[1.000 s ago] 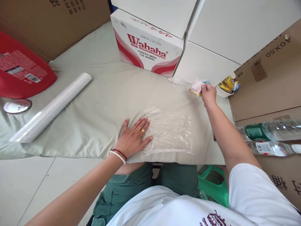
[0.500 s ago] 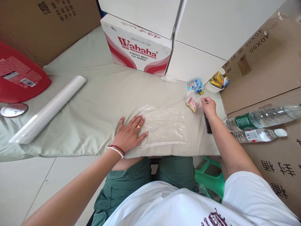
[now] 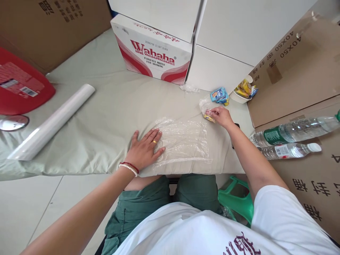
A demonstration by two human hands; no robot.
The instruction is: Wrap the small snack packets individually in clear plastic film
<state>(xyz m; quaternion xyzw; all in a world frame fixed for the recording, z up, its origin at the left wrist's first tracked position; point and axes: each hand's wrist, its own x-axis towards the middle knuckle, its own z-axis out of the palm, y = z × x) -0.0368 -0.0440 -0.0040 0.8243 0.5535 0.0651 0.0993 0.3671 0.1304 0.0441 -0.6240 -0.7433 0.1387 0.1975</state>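
My left hand (image 3: 145, 147) lies flat with fingers spread on the left edge of a sheet of clear plastic film (image 3: 183, 141) on the cloth. A ring and two bracelets are on it. Up to the right, my right hand (image 3: 222, 116) pinches a small pink and yellow packet (image 3: 209, 116), partly hidden by the fingertips. Crumpled clear plastic (image 3: 204, 105) lies against that packet. Just behind are blue sachets (image 3: 220, 95). A dark flat object (image 3: 236, 126) shows partly beneath my right forearm.
A roll of film (image 3: 53, 122) lies at left, near a red container (image 3: 23, 81) and a round shiny lid (image 3: 13, 123). A Wahaha box (image 3: 152, 53) stands behind. At right are a white bowl of packets (image 3: 241, 97), a large bottle (image 3: 300, 129), a smaller bottle (image 3: 294, 151) and cardboard (image 3: 292, 71).
My right hand has moved left from beside the packet and now grips it; the packet has shifted slightly left. My left hand stays flat on the film. The view has shifted a little.
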